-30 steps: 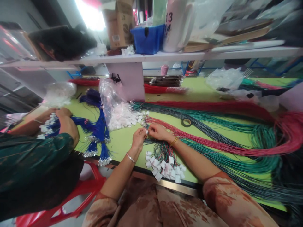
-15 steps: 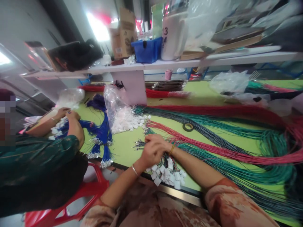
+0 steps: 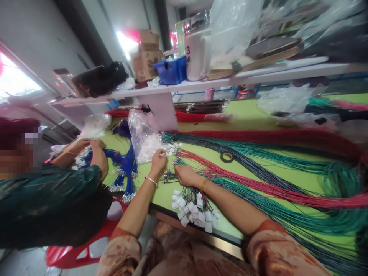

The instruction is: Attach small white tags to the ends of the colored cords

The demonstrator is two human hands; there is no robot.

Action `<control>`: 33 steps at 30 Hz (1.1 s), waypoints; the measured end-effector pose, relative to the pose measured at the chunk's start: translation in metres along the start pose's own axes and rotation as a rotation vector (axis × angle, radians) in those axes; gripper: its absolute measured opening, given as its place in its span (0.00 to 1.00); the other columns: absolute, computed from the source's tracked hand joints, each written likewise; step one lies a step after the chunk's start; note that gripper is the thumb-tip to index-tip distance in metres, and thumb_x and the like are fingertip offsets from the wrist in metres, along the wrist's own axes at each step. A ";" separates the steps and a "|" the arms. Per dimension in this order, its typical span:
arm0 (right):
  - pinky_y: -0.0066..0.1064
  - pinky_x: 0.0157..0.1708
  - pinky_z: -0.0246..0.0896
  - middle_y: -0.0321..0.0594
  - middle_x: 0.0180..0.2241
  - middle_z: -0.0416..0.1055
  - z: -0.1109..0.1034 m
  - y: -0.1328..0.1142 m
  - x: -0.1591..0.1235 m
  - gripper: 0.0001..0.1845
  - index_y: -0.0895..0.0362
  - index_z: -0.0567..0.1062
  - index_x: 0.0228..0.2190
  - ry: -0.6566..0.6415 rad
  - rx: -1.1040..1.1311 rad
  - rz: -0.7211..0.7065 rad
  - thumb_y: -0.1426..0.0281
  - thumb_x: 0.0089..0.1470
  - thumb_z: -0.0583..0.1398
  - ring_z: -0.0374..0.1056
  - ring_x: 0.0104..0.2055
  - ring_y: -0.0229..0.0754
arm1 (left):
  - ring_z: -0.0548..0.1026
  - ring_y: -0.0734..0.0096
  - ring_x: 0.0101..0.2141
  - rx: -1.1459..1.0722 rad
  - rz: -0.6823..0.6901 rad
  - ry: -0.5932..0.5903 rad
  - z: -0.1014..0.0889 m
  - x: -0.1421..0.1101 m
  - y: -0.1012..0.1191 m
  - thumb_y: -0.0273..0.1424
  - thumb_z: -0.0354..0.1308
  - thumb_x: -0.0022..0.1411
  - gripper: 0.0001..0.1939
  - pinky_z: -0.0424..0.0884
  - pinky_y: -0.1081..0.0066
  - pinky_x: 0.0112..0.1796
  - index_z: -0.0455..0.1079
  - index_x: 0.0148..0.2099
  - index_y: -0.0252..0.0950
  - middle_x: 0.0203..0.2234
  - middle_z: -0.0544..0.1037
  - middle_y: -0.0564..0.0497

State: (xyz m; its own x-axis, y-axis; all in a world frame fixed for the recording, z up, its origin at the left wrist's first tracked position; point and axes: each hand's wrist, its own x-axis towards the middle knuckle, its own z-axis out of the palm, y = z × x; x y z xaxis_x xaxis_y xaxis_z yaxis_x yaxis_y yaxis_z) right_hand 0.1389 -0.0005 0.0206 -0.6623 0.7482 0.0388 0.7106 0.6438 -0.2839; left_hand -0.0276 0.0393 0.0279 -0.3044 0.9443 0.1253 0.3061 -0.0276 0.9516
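My left hand (image 3: 159, 161) is at the near edge of a heap of small white plastic connector housings (image 3: 149, 150). Its thumb and fingers are pinched together; whatever they hold is too small to make out. To its right, my right hand (image 3: 186, 175) is closed at the metal-tipped ends of the green wires (image 3: 180, 161), fingertips on them. Red wires (image 3: 198, 163) lie just beyond that hand, and dark wire ends (image 3: 170, 176) stick out to its left. Below it, by the table edge, lies a bunch of wires with white connectors (image 3: 195, 212) on them.
A tape roll (image 3: 227, 156) lies on dark wires (image 3: 244, 161). At left, a co-worker's hands (image 3: 97, 144) are at blue wires (image 3: 123, 163). A clear plastic bag (image 3: 136, 124) stands behind the connectors. Overhead, a shelf (image 3: 201, 83) carries a blue bin (image 3: 172, 71) and a mug (image 3: 198, 53).
My hands, together over the wires before, are now apart. The left has moved away and left to the white housings; the right has stayed by the wire ends. The view has shifted slightly.
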 end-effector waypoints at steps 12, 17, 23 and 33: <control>0.28 0.30 0.52 0.41 0.28 0.70 0.001 0.016 0.004 0.07 0.59 0.69 0.31 0.141 0.421 0.044 0.72 0.56 0.51 0.62 0.29 0.38 | 0.70 0.80 0.23 -0.664 -0.204 0.148 -0.037 -0.052 -0.002 0.34 0.69 0.44 0.18 0.62 0.79 0.24 0.69 0.36 0.35 0.27 0.71 0.55; 0.24 0.27 0.52 0.33 0.24 0.65 0.002 0.014 0.013 0.07 0.59 0.68 0.27 0.159 0.935 -0.039 0.67 0.49 0.56 0.57 0.26 0.33 | 0.71 0.82 0.24 -0.784 -0.233 0.075 -0.035 -0.070 -0.004 0.32 0.69 0.44 0.16 0.64 0.80 0.25 0.67 0.34 0.34 0.28 0.73 0.54; 0.25 0.28 0.53 0.33 0.23 0.65 -0.001 -0.005 0.014 0.11 0.60 0.70 0.26 0.249 1.012 -0.066 0.64 0.49 0.57 0.57 0.25 0.33 | 0.71 0.80 0.24 -0.888 -0.300 -0.047 -0.028 -0.082 -0.009 0.28 0.67 0.48 0.18 0.65 0.77 0.27 0.66 0.42 0.37 0.30 0.76 0.53; 0.24 0.25 0.48 0.34 0.21 0.67 0.011 -0.003 0.014 0.09 0.61 0.73 0.23 0.296 0.720 0.075 0.67 0.46 0.59 0.58 0.24 0.32 | 0.72 0.77 0.28 -0.991 -0.352 -0.127 -0.010 -0.093 -0.022 0.26 0.62 0.51 0.07 0.68 0.73 0.33 0.69 0.34 0.33 0.28 0.74 0.51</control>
State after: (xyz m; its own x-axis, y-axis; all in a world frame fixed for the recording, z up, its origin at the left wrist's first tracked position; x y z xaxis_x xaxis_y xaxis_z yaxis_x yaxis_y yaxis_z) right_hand 0.1249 0.0058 0.0115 -0.4562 0.8622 0.2201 0.3548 0.4031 -0.8436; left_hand -0.0151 -0.0507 -0.0022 -0.1190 0.9768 -0.1780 -0.6708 0.0531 0.7397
